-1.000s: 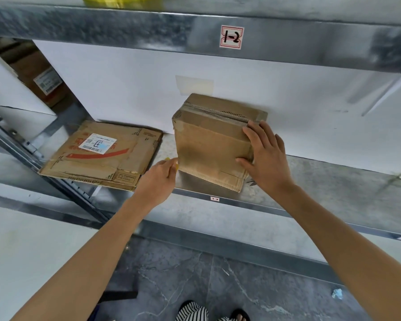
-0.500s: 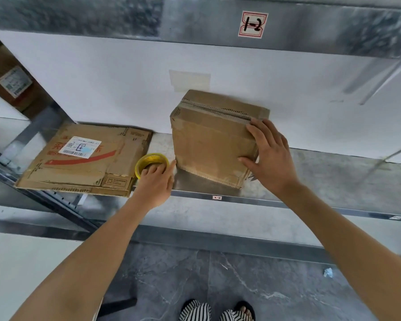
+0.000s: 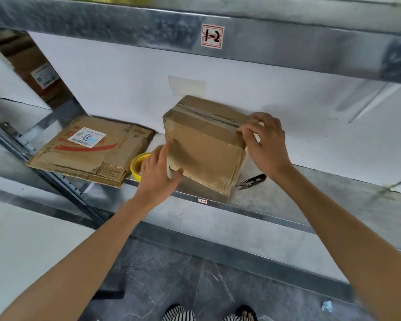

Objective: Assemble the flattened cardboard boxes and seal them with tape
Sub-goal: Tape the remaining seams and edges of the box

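An assembled brown cardboard box (image 3: 206, 151) stands on the metal shelf (image 3: 287, 200), tilted back toward the white wall. My right hand (image 3: 267, 142) grips its upper right corner, fingers curled over the top edge. My left hand (image 3: 159, 173) lies with straight fingers against the box's lower left edge. A yellow tape roll (image 3: 137, 165) sits on the shelf just left of that hand, partly hidden by it. A flattened cardboard box (image 3: 90, 149) with a white shipping label lies further left.
Small black thread snips (image 3: 251, 181) lie on the shelf by the box's lower right corner. An upper shelf beam (image 3: 264, 40) with a "1-2" label hangs overhead. Another labelled carton (image 3: 42, 75) stands far left. Grey floor and striped slippers show below.
My left hand left the tape roll and moved right onto the box's left edge. My right hand slid from the box's front face up to its top right corner, uncovering the snips.
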